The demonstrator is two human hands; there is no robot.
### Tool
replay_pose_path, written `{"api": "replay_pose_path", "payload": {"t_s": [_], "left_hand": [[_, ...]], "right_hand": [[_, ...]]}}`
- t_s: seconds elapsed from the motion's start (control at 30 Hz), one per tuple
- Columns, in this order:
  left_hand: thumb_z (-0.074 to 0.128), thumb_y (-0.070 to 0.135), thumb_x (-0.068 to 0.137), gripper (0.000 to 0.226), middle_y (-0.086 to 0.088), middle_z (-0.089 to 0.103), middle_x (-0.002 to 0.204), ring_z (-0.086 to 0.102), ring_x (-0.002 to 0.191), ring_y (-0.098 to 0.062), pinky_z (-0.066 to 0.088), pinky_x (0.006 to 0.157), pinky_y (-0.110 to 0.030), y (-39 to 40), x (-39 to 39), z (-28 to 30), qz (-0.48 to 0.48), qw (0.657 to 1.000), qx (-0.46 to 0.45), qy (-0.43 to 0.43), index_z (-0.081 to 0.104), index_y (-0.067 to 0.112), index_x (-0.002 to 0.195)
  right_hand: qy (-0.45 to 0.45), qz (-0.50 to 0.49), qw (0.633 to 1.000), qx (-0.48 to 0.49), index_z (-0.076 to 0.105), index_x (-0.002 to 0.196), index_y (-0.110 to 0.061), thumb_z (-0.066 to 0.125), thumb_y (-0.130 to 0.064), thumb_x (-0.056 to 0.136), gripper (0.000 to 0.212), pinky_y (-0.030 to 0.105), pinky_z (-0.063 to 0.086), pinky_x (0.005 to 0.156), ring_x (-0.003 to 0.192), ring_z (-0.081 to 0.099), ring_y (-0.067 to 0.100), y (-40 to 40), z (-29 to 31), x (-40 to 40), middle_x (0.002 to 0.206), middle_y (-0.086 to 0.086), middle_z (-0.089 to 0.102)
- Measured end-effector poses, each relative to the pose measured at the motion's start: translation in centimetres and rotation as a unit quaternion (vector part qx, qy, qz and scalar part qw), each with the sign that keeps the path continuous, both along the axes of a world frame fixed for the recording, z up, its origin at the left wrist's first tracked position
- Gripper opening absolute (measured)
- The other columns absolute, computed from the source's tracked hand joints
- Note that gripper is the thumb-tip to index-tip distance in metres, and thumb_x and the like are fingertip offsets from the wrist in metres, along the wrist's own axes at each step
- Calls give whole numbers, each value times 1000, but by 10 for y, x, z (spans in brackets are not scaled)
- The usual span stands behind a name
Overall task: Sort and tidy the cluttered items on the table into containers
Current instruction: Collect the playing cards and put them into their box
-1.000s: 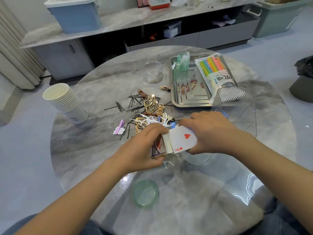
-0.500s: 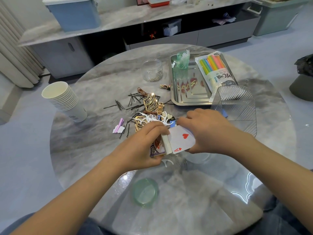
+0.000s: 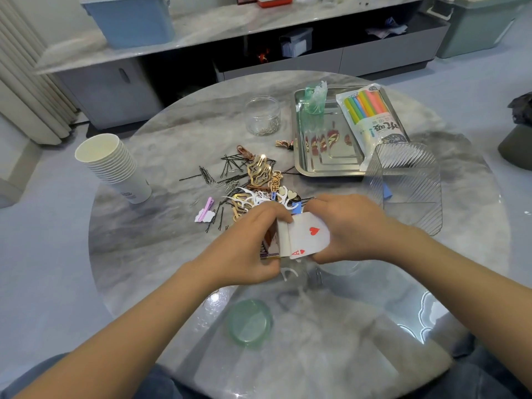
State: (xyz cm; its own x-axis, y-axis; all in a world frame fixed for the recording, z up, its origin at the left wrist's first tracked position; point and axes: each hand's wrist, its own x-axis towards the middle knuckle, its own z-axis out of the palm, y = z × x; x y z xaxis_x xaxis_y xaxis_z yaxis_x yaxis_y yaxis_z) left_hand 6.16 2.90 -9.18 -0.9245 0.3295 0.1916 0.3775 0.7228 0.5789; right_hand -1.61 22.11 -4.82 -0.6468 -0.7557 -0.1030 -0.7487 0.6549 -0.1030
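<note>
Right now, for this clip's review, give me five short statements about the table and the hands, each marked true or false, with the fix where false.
1. Both hands hold the deck of cards, the left hand and the right hand. True.
2. The top card shows the ace of spades. False: it is the ace of hearts.
3. The pack of coloured straws lies in the metal tray. True.
4. The stack of paper cups stands upright. False: it is leaning over, with its mouth facing up and to the left.
5. The green lid covers the clear jar. False: it lies on the table near the person, apart from the open jar.
</note>
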Motion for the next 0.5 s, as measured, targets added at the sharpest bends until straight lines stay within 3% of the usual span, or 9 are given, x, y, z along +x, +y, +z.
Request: {"api": "replay_pose_path", "payload": {"t_s": [0.1, 0.23, 0.33, 0.4, 0.5], "left_hand": [[67, 37, 68, 52, 9, 47, 113, 49, 100, -7, 42, 82, -20, 1, -3, 4, 17, 998, 47, -48, 45, 26, 113], [73, 48, 69, 52, 19, 47, 112, 45, 102, 4, 36, 79, -7, 2, -3, 7, 27, 995, 61, -74, 42, 36, 109], [65, 51, 68, 48, 14, 48, 110, 48, 95, -4, 42, 78, -20, 4, -2, 7, 30, 994, 71, -82, 40, 39, 107], [66, 48, 67, 47, 11, 48, 107, 48, 92, -8, 42, 76, -22, 5, -1, 7, 38, 993, 78, -86, 42, 38, 105], [74, 39, 66, 49, 13, 49, 108, 47, 92, -2, 39, 72, -13, 4, -1, 9, 57, 989, 87, -106, 46, 33, 106]], "right_hand": [[-91, -29, 995, -21, 54, 95, -26, 72, -59, 60, 51, 34, 46, 73, 87, 54, 16, -2, -3, -4, 91, -8, 57], [-163, -63, 984, -36, 51, 90, -32, 77, -58, 57, 50, 30, 44, 70, 83, 51, 12, -2, -5, -4, 89, -12, 56], [-149, -62, 986, -30, 45, 91, -34, 78, -57, 58, 52, 27, 39, 67, 82, 47, 11, -3, -4, -4, 90, -13, 52], [-148, -58, 987, -23, 44, 94, -30, 78, -57, 59, 56, 27, 37, 68, 84, 44, 12, -4, -2, -3, 92, -11, 48], [-176, -56, 982, -29, 50, 113, -25, 78, -56, 59, 68, 30, 43, 80, 95, 48, 13, -5, -2, -1, 106, -7, 53]]}}
